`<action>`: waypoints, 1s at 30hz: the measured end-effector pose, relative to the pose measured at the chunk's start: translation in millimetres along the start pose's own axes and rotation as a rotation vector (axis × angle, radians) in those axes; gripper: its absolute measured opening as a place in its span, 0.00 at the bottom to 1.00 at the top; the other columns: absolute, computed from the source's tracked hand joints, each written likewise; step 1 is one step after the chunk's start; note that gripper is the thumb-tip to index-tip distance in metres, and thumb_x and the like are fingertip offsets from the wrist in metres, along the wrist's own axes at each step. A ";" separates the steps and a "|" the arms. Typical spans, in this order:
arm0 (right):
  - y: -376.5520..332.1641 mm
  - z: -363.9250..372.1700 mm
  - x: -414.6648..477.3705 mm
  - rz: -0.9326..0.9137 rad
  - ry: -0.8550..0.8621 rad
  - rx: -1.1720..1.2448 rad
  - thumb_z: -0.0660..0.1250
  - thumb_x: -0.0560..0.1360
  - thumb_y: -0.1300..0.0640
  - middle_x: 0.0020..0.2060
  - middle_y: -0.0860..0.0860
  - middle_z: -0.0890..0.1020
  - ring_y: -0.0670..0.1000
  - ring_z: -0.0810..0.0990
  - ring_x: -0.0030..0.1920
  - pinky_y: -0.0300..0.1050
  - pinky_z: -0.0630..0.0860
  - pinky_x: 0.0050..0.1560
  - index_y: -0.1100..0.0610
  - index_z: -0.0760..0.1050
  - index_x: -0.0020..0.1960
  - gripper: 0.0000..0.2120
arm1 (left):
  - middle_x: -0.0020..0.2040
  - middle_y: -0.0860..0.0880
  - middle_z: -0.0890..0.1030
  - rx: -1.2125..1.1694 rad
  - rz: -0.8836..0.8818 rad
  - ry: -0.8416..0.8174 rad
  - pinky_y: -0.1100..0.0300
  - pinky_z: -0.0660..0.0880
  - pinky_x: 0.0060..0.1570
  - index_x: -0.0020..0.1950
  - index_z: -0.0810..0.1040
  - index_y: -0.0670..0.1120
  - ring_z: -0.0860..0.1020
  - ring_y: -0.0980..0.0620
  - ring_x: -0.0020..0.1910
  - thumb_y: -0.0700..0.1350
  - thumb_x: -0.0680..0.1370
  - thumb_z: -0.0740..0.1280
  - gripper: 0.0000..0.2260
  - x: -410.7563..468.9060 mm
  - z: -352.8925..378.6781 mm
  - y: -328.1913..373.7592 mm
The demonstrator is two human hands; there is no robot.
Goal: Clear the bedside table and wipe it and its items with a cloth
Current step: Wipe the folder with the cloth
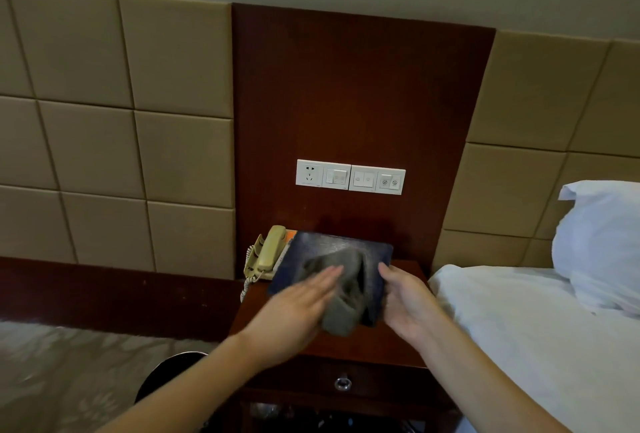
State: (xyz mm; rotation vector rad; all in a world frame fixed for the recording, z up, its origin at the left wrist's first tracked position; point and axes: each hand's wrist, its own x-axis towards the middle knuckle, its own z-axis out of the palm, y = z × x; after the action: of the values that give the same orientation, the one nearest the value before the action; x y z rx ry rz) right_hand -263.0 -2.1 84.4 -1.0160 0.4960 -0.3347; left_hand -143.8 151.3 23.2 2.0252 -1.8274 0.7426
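One grey cloth (pixel 341 297) is pressed onto a dark blue folder (pixel 346 245) by the left hand (pixel 298 304), its fingers straight and held together. The folder is held over the middle of the bedside table (pixel 398 346), its right edge pinched by the right hand (pixel 407 302), thumb on top. A beige telephone (pixel 268 252) is set at the table's back left corner, partly overlapped by the folder.

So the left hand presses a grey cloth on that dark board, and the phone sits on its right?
No: the head view shows the phone on its left. The left hand does press the grey cloth on the dark board.
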 end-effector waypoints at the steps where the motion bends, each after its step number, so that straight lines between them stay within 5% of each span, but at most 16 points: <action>1: 1.5 3.6 2.0 0.006 0.019 -0.031 0.55 0.82 0.60 0.43 0.60 0.81 0.56 0.81 0.41 0.50 0.76 0.39 0.63 0.76 0.54 0.12 | 0.69 0.43 0.72 0.046 0.072 0.014 0.53 0.69 0.64 0.67 0.72 0.43 0.72 0.49 0.67 0.45 0.69 0.70 0.27 6.3 2.0 14.4; 5: -1.9 3.2 4.8 0.068 0.074 -0.049 0.53 0.82 0.54 0.33 0.59 0.82 0.55 0.82 0.31 0.39 0.76 0.24 0.65 0.78 0.42 0.21 | 0.72 0.44 0.69 0.239 0.172 -0.005 0.55 0.59 0.71 0.72 0.67 0.44 0.66 0.49 0.72 0.48 0.78 0.56 0.23 21.7 7.7 30.8; 11: 5.5 -7.4 -0.3 0.042 -0.032 -0.028 0.54 0.82 0.53 0.42 0.60 0.85 0.57 0.84 0.42 0.50 0.77 0.38 0.62 0.80 0.51 0.18 | 0.70 0.44 0.72 0.210 0.277 0.095 0.54 0.64 0.70 0.71 0.67 0.41 0.69 0.49 0.70 0.41 0.77 0.62 0.22 17.5 -0.1 9.3; 13: 8.9 -6.3 0.6 -0.009 -0.033 -0.006 0.55 0.82 0.57 0.43 0.59 0.84 0.56 0.84 0.41 0.49 0.77 0.38 0.61 0.77 0.56 0.14 | 0.68 0.44 0.73 0.182 0.232 0.104 0.53 0.68 0.68 0.71 0.65 0.41 0.71 0.49 0.68 0.41 0.75 0.67 0.25 13.0 -4.9 -4.3; 16: 11.4 -10.8 4.3 -0.061 -0.015 0.004 0.56 0.81 0.59 0.38 0.56 0.85 0.53 0.83 0.33 0.45 0.77 0.34 0.61 0.74 0.60 0.12 | 0.66 0.43 0.76 0.175 0.133 0.138 0.52 0.71 0.65 0.70 0.65 0.42 0.74 0.49 0.65 0.40 0.76 0.61 0.21 5.3 -15.3 -33.5; 19: 11.1 -13.6 4.6 -0.036 -0.040 0.004 0.56 0.81 0.61 0.43 0.56 0.85 0.53 0.85 0.36 0.47 0.79 0.37 0.60 0.73 0.60 0.11 | 0.63 0.43 0.78 0.181 0.035 0.112 0.50 0.73 0.61 0.68 0.67 0.42 0.77 0.49 0.62 0.43 0.75 0.61 0.21 -4.3 -20.2 -58.6; 22: 13.4 -15.7 5.7 -0.021 -0.034 -0.025 0.57 0.81 0.62 0.51 0.59 0.83 0.56 0.84 0.43 0.51 0.77 0.46 0.59 0.74 0.59 0.10 | 0.64 0.43 0.77 0.126 -0.002 0.021 0.51 0.73 0.61 0.68 0.71 0.41 0.76 0.49 0.62 0.41 0.69 0.74 0.28 -12.3 -14.9 -69.9; 25: 9.1 -23.7 9.1 -0.057 0.038 -0.076 0.57 0.81 0.61 0.48 0.56 0.83 0.57 0.81 0.45 0.52 0.77 0.45 0.57 0.74 0.56 0.08 | 0.68 0.46 0.72 -0.012 -0.165 0.030 0.60 0.68 0.65 0.70 0.71 0.42 0.74 0.49 0.65 0.37 0.67 0.76 0.32 -26.1 -13.7 -78.2; 27: 6.7 -28.0 11.9 -0.068 0.090 -0.128 0.56 0.82 0.61 0.44 0.54 0.83 0.54 0.80 0.38 0.49 0.75 0.39 0.56 0.74 0.54 0.08 | 0.70 0.51 0.70 -0.323 -0.474 0.083 0.63 0.67 0.65 0.73 0.66 0.47 0.71 0.53 0.68 0.37 0.75 0.69 0.27 -30.1 -18.1 -71.9; 30: 11.8 -25.8 15.3 -0.080 0.084 -0.189 0.57 0.81 0.60 0.42 0.54 0.84 0.51 0.76 0.30 0.46 0.74 0.37 0.57 0.75 0.56 0.09 | 0.59 0.50 0.78 -0.700 -0.821 -0.019 0.62 0.75 0.55 0.69 0.70 0.46 0.77 0.53 0.57 0.44 0.79 0.63 0.18 -11.4 -16.3 -56.3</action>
State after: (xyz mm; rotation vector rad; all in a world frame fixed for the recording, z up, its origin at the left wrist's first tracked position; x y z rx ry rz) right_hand -263.6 -22.3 59.4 -1.2108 0.5712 -0.4091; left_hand -91.7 177.4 36.3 1.9801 -0.8819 -0.1415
